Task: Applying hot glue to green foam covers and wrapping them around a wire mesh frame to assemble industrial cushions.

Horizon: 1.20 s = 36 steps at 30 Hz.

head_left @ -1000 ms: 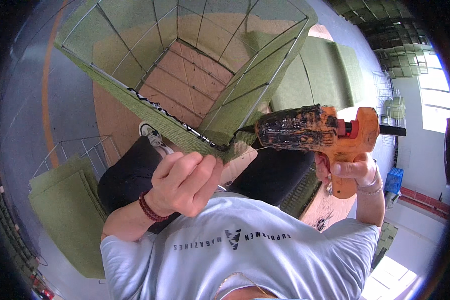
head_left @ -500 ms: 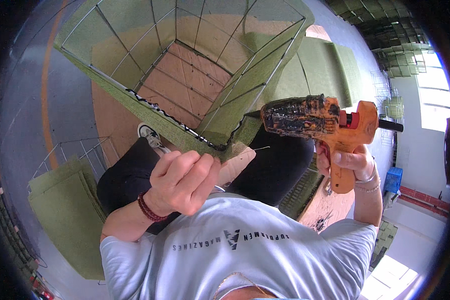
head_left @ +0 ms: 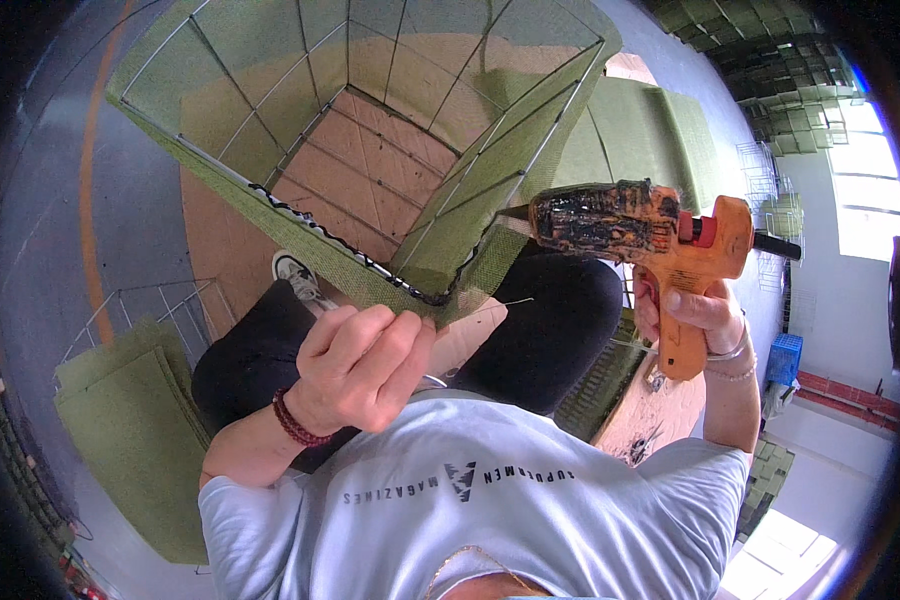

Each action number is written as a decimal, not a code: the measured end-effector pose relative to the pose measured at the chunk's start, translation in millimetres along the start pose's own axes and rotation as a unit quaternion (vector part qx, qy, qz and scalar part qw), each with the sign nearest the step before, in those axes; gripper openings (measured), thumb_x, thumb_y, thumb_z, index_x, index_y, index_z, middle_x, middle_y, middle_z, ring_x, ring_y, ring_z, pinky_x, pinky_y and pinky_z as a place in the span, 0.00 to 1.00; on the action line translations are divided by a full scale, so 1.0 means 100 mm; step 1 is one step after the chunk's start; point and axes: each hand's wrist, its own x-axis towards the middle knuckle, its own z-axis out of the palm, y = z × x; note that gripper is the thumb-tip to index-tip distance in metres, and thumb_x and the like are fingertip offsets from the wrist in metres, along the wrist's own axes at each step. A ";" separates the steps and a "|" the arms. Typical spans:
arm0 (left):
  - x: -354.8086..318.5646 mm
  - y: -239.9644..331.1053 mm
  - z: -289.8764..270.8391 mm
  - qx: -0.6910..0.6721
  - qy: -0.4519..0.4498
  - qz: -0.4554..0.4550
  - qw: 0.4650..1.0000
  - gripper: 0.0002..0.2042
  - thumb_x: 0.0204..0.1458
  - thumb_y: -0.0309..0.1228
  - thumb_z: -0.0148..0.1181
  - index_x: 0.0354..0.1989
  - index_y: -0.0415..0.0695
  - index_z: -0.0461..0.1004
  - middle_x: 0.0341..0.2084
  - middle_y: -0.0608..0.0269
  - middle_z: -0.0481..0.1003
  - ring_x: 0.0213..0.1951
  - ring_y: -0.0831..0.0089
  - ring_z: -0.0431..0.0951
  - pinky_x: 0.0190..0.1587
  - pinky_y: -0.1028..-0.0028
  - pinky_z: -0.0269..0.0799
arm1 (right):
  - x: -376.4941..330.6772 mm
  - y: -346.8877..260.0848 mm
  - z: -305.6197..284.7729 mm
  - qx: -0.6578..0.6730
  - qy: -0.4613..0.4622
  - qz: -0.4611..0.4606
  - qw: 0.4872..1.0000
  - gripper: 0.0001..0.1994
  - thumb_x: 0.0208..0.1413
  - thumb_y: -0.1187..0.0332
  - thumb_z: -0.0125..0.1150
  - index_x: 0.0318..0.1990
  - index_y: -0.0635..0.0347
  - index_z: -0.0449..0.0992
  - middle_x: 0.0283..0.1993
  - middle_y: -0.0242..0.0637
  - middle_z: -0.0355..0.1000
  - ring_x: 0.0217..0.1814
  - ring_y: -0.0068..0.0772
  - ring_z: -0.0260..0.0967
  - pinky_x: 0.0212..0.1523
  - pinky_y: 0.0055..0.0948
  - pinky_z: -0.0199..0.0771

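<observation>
My right hand is wrapped round the handle of an orange glue gun, its front caked with black glue and a black stick poking out of its back. The nozzle is at the rim of a wire-frame basket lined with green woven fabric. A bead of black glue runs along the basket's near rim and round the near corner. With closed fingers, my left hand pinches the green fabric just below that corner; the fingertips are partly hidden.
Beneath the basket lies brown cardboard. Green fabric sheets are stacked at the left beside a bare wire frame. More green fabric lies behind the glue gun. A blue crate stands far right.
The glue gun has shifted slightly left and up, and its nozzle now shows against the basket's right rim. My left hand keeps its pinch, with hardly any movement.
</observation>
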 end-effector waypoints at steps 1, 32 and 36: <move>0.00 0.00 0.00 0.000 -0.002 0.000 1.000 0.12 0.35 0.26 0.69 0.32 0.39 0.81 0.33 0.64 0.75 0.36 0.66 0.72 0.34 0.70 0.69 | 0.00 0.00 0.01 0.000 0.000 0.000 1.000 0.19 0.49 0.69 0.65 0.47 0.68 0.70 0.34 0.41 0.70 0.26 0.30 0.70 0.26 0.27 0.71; 0.00 0.00 0.00 -0.015 -0.003 -0.010 1.000 0.14 0.33 0.25 0.69 0.33 0.38 0.80 0.33 0.64 0.75 0.34 0.67 0.72 0.33 0.69 0.69 | 0.14 -0.06 -0.11 0.021 0.106 -0.035 0.994 0.13 0.53 0.69 0.64 0.42 0.67 0.72 0.28 0.35 0.70 0.25 0.25 0.69 0.25 0.26 0.71; 0.01 -0.01 0.00 -0.018 -0.002 -0.009 1.000 0.13 0.33 0.25 0.68 0.32 0.38 0.80 0.33 0.63 0.75 0.34 0.67 0.72 0.33 0.70 0.69 | 0.13 -0.06 -0.14 0.004 0.093 -0.041 0.995 0.13 0.54 0.68 0.64 0.42 0.67 0.72 0.27 0.35 0.70 0.25 0.25 0.69 0.25 0.25 0.71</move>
